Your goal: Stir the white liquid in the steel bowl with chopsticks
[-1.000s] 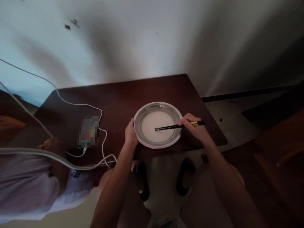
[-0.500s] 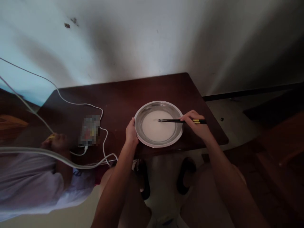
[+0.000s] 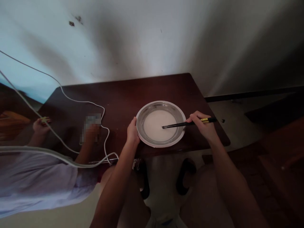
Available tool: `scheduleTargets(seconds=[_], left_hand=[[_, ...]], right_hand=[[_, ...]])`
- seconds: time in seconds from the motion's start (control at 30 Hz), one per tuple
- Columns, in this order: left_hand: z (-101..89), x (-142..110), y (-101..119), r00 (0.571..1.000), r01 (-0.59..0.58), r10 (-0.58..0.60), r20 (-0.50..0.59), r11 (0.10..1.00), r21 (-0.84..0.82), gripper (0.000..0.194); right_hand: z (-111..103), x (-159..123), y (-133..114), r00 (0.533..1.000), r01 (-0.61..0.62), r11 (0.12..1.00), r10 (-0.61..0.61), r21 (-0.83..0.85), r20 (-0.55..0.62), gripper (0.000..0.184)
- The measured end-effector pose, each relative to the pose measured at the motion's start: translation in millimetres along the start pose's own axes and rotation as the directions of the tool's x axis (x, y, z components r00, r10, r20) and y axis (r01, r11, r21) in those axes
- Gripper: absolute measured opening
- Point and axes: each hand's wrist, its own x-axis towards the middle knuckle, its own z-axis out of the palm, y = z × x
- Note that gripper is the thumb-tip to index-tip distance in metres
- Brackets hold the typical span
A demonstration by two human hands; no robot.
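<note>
Mid-frame, half-curled left hand (image 3: 133, 133) grips metal bowl (image 3: 161, 106) — likely stiff, slosh-prone, best held by rim (image 3: 158, 146) — right hand (image 3: 200, 123) pinches chopsticks (image 3: 177, 125).

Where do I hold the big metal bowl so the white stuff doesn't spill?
Probably by the rim, with hands on opposite sides, left and right. The bowl is round and wide, sits upright on the table, and has the white stuff inside, so holding both sides should keep it level. The left hand is at its left edge.
</note>
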Motion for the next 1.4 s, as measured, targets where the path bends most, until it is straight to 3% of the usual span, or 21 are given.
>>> scheduleTargets(seconds=[0.1, 0.3, 0.47, 0.63, 0.83, 1.0, 1.17, 1.33, 1.4], left_hand=[[-0.7, 1, 1, 1.000, 0.000, -0.001, -0.014, 1.000, -0.010, 0.021], [1.5, -3, 3, 0.999, 0.039, -0.039, -0.002, 0.999, -0.037, 0.019], [4.9, -9, 6, 0.999, 0.050, -0.051, -0.002, 0.996, -0.072, 0.018], [7.1, -10, 6, 0.997, 0.077, -0.077, 0.005, 0.995, -0.063, 0.021], [6.8, -8, 4, 0.998, 0.062, -0.062, -0.001, 0.996, -0.065, 0.020], [6.6, -11, 4, 0.997, 0.075, -0.075, 0.004, 0.994, -0.076, 0.021], [4.2, -9, 4, 0.998, 0.055, -0.055, 0.007, 0.996, -0.066, 0.019], [2.5, -6, 3, 0.999, 0.045, -0.045, -0.005, 0.997, -0.065, 0.018], [2.3, -6, 3, 0.999, 0.038, -0.038, -0.002, 0.997, -0.063, 0.018]], right_hand=[[5, -1, -3, 0.994, 0.041, 0.998, -0.035, -0.055, 0.099, 0.021], [0, 0, -1, 1.000, 0.010, 1.000, -0.010, -0.014, -0.018, 0.026], [6, -2, -3, 0.992, 0.036, 0.999, -0.031, -0.040, 0.122, 0.021], [2, -1, 1, 1.000, 0.017, 1.000, -0.017, -0.013, -0.005, 0.023], [5, -2, -1, 0.993, 0.044, 0.997, -0.037, -0.063, 0.116, 0.019], [1, -2, 2, 1.000, 0.001, 1.000, -0.001, -0.011, -0.003, 0.023], [5, -3, -1, 0.994, 0.036, 0.998, -0.031, -0.048, 0.103, 0.020], [3, -2, 1, 1.000, 0.009, 1.000, -0.009, -0.006, -0.004, 0.022], [3, -2, 1, 1.000, -0.013, 1.000, 0.013, 0.028, 0.016, 0.025]])
